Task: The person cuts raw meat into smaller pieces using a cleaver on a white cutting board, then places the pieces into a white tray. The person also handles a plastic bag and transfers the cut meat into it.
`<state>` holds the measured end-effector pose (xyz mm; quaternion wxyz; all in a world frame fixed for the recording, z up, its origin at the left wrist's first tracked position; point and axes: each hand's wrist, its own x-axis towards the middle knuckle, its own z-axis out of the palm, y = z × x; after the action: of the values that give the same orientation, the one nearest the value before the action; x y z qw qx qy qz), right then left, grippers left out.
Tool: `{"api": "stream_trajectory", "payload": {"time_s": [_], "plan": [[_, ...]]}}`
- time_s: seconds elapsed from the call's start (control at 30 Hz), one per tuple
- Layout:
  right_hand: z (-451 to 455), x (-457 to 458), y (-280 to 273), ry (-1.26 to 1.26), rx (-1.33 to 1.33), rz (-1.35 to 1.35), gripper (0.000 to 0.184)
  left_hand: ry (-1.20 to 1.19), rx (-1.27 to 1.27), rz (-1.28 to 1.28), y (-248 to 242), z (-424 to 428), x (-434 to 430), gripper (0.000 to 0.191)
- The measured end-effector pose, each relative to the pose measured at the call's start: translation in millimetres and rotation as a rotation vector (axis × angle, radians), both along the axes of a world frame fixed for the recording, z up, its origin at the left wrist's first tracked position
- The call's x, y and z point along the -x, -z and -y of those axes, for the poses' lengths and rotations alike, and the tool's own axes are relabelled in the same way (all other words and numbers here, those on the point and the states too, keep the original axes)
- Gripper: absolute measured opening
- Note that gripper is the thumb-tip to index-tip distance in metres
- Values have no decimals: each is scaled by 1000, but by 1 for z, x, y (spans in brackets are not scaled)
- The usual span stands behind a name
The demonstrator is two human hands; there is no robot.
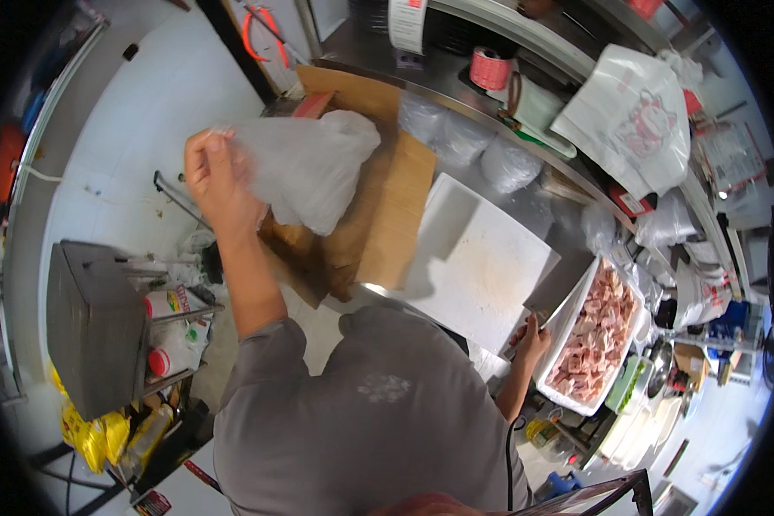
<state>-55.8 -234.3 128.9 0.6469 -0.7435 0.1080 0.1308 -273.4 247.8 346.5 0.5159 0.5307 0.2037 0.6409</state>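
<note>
My left hand [219, 171] is raised over an open cardboard box [387, 219]. Its fingers pinch a thin, translucent plastic bag [316, 168], which hangs out to the right, blurred and partly hiding the box. My right hand [533, 335] is low at the right edge of a white cutting board [480, 264]. It is curled around what looks like the handle of a broad-bladed knife [558, 284], whose outline is hard to separate from the steel counter. Just right of that hand stands a white tub [558, 338] filled with chopped raw meat [596, 335].
Bundles of clear plastic bags [509, 161] line the back of the counter under a shelf with a red label roll [490, 68]. A printed white bag [638, 122] hangs at upper right. A grey cabinet [97, 329] and yellow packages [97, 438] stand at left.
</note>
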Motion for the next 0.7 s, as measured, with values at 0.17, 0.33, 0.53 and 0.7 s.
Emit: {"api": "stream_trajectory", "payload": {"time_s": [0.17,0.33,0.53,0.7], "plan": [[8,15,26,-1,134,13,20,43,-8,-417,81,-16,-14,18],[20,34,53,-138,900,168,30,8,-53,-1035,212,-20,-17,21],[10,45,94,-239,1041,169,26,-185,36,-937,291,-3,10,34],[-23,28,119,-219,941,447,17,-350,-115,-888,260,4,-4,33]]}}
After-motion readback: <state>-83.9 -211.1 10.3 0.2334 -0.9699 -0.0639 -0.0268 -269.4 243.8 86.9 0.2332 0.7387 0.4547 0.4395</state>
